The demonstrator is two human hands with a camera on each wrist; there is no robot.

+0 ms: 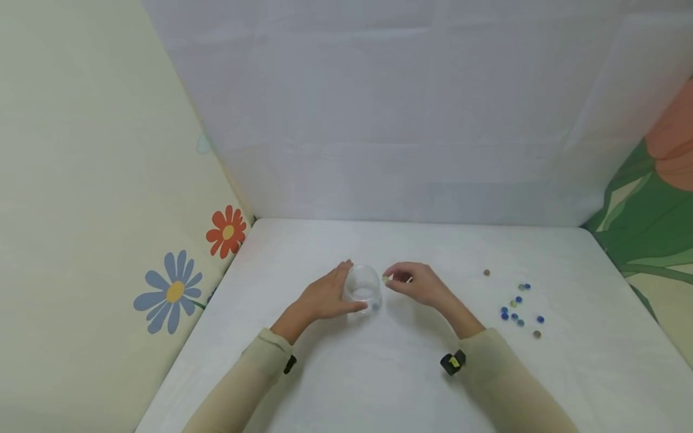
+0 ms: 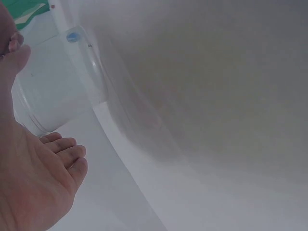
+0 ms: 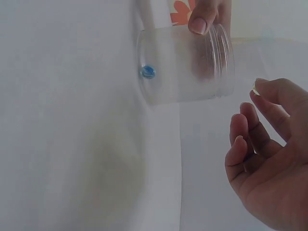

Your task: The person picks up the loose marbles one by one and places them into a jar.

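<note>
From the head view, the left hand [image 1: 325, 297] wraps its fingers round a clear plastic jar [image 1: 363, 288] that stands upright near the middle of the white worktop [image 1: 379, 373], mouth up. The right hand [image 1: 417, 284] hovers just beside the rim, pinching a pale green bead [image 1: 385, 279] between thumb and forefinger. More beads [image 1: 517, 310] lie scattered well apart to the right.

In the left wrist view, the jar [image 2: 53, 86] shows its thin see-through wall and a blue bead [image 2: 72, 36] on its bottom; the curled fingers [image 2: 65, 149] rest low against it.

In the right wrist view, the jar [image 3: 187, 65] has a threaded neck, a fingertip [image 3: 198, 24] pressed on the far wall. The right hand [image 3: 269, 159] holds the pale bead [image 3: 255, 89] at its fingertips, other fingers loosely curled.

The jar looks light, stiff and smooth, likely to tip or slide; gripping round the wall suits it. Its long axis runs vertical. The bead looks hard, slippery and prone to rolling, so a fingertip pinch fits.
</note>
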